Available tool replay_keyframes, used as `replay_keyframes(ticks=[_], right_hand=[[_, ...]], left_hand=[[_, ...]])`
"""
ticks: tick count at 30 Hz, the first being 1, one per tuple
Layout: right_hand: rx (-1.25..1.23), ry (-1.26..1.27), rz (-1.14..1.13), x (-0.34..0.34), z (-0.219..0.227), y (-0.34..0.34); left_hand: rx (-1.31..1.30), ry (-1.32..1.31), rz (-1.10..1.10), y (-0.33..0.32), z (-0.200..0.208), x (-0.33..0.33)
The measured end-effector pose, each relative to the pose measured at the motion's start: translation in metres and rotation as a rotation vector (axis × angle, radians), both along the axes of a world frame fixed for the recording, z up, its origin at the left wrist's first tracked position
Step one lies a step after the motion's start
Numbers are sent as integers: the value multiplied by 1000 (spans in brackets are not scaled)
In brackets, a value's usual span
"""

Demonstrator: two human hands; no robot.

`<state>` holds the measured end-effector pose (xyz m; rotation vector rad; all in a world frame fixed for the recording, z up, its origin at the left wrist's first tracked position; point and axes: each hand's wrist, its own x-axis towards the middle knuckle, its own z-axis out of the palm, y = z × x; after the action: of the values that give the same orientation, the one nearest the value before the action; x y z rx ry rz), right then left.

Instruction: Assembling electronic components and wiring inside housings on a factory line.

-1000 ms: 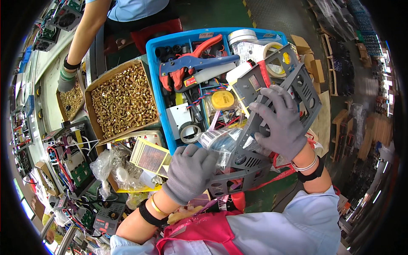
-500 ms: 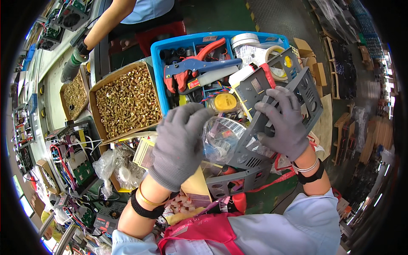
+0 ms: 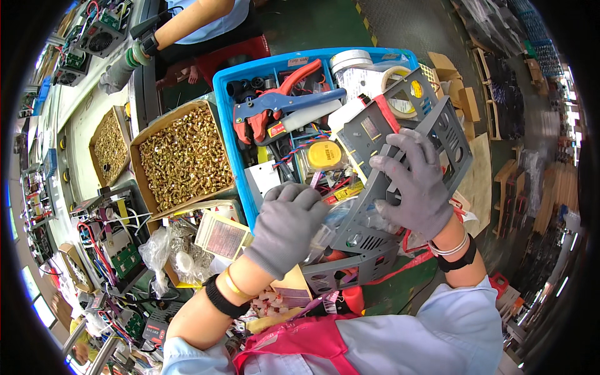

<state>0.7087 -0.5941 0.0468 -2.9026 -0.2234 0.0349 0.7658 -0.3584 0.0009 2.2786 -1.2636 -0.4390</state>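
My right hand (image 3: 417, 181), in a grey glove, is closed on a grey slotted sheet-metal panel (image 3: 356, 232), part of a group of bent metal parts leaning over the right side of a blue bin (image 3: 220, 100). My left hand (image 3: 289, 224), also gloved, is at the bin's near edge with its fingers curled down. Its fingertips are hidden, so what they hold does not show. Clear plastic (image 3: 320, 242) lies against that hand. In the bin are a red-and-blue cutter (image 3: 281, 103), a yellow-lidded container (image 3: 325, 154), tape rolls (image 3: 400, 87) and coloured wires.
To the left stand a cardboard box (image 3: 181, 156) of brass-coloured fittings and a smaller box (image 3: 107, 147) of similar pieces. Wired electronic units (image 3: 115, 240) and a plastic bag (image 3: 159, 250) are nearby. Another person's gloved hand (image 3: 119, 72) reaches over the bench.
My left hand has moved right and nearer to me, its fingers curling. The clear bag has shifted the same way, uncovering bin contents. My right hand stays on the panel. The other person's hand has lifted.
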Motion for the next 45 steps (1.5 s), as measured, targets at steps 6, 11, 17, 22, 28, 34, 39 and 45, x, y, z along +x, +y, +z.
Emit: replay_keyframes(ticks=[6,11,17,22,28,34,39,45], right_hand=[[13,31,13,-4,2,3],[8,32,29,-3,0,3],[-39,80,62,-3,-6,4],[-46,125,39,-2,-8,7],[-63,132,65,0,-7,4],[-69,101,62,-3,-10,3],[-25,67,47,-6,-15,3],[-32,101,46,-2,-14,7]], left_hand=[[-29,-116,-68,29,0,10],[-11,-256,-115,46,7,33],[-96,-66,-14,39,26,52],[-109,-152,143,-16,17,36],[238,-443,54,-52,-14,34],[73,-370,-121,1,-11,42],[-23,-307,-137,13,-2,47],[-100,-334,36,-39,-18,41]])
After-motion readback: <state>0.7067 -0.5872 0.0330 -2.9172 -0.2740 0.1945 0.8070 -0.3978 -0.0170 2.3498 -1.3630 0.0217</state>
